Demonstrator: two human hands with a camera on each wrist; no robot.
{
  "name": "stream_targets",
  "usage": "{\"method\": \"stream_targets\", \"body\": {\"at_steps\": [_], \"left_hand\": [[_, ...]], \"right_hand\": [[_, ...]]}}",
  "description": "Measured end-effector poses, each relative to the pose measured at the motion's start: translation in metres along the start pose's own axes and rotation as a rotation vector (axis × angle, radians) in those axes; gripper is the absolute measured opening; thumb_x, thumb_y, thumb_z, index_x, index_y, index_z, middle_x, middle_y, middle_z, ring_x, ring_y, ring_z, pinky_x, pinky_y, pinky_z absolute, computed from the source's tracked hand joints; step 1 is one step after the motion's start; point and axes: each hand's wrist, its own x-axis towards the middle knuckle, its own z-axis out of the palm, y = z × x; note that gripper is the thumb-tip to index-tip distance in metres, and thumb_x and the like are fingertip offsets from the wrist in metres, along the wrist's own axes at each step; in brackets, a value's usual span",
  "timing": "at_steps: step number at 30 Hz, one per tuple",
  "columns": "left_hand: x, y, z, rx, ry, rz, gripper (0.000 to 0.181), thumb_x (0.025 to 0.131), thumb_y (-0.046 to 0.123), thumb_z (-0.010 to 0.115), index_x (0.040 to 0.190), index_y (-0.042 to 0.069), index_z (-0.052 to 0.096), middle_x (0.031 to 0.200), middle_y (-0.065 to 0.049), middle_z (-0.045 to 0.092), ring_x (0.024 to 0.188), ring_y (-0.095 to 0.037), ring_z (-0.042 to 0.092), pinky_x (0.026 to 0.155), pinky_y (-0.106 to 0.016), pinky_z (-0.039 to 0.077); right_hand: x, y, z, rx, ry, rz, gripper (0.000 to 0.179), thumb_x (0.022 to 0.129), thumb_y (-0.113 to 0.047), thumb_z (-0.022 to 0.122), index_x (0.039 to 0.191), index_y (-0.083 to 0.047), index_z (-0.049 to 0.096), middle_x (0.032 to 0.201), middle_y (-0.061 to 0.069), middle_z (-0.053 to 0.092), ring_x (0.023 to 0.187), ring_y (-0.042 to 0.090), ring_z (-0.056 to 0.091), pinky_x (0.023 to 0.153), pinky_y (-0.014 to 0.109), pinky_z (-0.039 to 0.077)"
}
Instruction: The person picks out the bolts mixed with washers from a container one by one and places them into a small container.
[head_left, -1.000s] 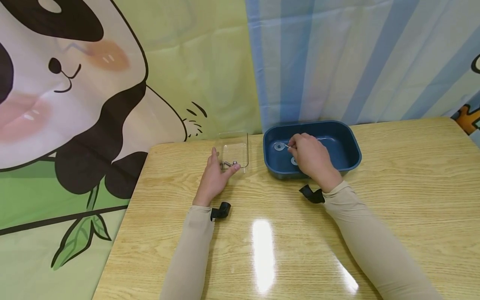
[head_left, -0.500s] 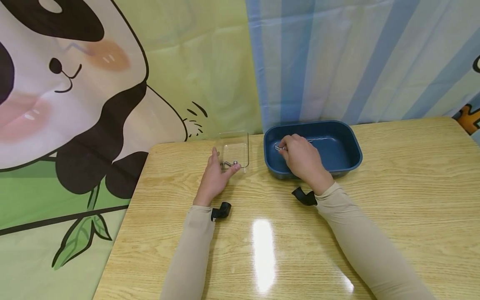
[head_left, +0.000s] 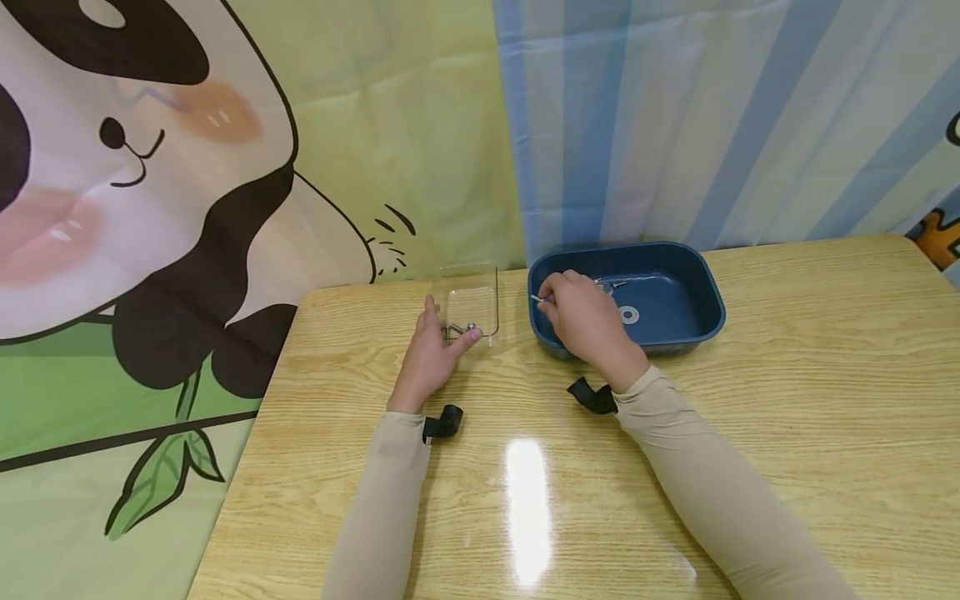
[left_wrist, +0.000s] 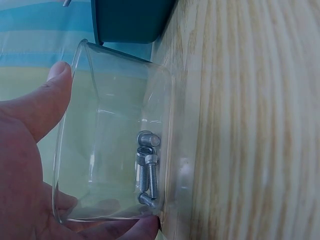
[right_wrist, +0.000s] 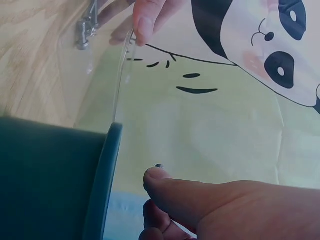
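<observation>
My right hand (head_left: pixel 591 323) is over the left part of a dark blue bin (head_left: pixel 697 333), pinching a small silver bolt (head_left: pixel 536 297) between thumb and fingertips. Only the bolt's threaded tip (right_wrist: pixel 159 166) peeks past the thumb in the right wrist view. To the left, my left hand (head_left: pixel 427 354) holds a clear plastic box (left_wrist: pixel 112 135), thumb on one side of the rim and fingers at another side. Several silver bolts (left_wrist: pixel 152 175) lie together at the bottom of that box. Inside the bin are a flat washer (head_left: pixel 628 315) and other small metal parts (head_left: pixel 613 285), partly hidden by my right hand.
Both containers stand at the back of a wooden table (head_left: pixel 480 467), close to a printed curtain (head_left: pixel 420 150). A narrow gap of tabletop lies between the box and the bin. Black wrist mounts (head_left: pixel 444 422) stick out from both sleeves.
My right hand has moved left across the bin with the bolt, toward the bin's left wall. The washer and parts to its right have come into view. My left hand stays put.
</observation>
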Motion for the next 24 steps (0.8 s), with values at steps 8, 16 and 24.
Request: {"method": "stream_targets", "body": {"at_steps": [8,16,24], "left_hand": [[0.0,-0.001,-0.001,0.007,-0.002,0.002,0.109,0.094,0.056,0.064,0.161,0.009,-0.008,0.164,-0.02,0.02,0.147,-0.04,0.027,0.118,-0.055,0.025],[-0.001,0.0,-0.001,-0.006,-0.002,-0.003,0.108,0.095,0.052,0.065,0.161,0.007,-0.007,0.163,-0.021,0.021,0.146,-0.04,0.029,0.117,-0.055,0.025],[0.0,0.0,0.0,-0.005,0.001,0.01,0.109,0.095,0.052,0.065,0.161,0.005,-0.007,0.161,-0.023,0.025,0.142,-0.041,0.036,0.116,-0.056,0.028]], "right_hand": [[0.003,-0.008,0.007,0.001,-0.014,-0.005,0.019,0.101,-0.018,0.063,0.114,-0.003,0.067,0.103,0.012,0.062,0.091,0.027,0.06,0.074,0.038,0.053],[0.007,-0.015,0.017,0.024,0.014,-0.002,0.016,0.1,-0.019,0.066,0.107,-0.006,0.069,0.098,0.009,0.062,0.09,0.026,0.06,0.074,0.041,0.052],[0.012,-0.018,0.024,0.053,0.007,-0.002,0.015,0.099,-0.017,0.067,0.107,-0.005,0.069,0.098,0.01,0.062,0.092,0.028,0.06,0.08,0.042,0.051]]}}
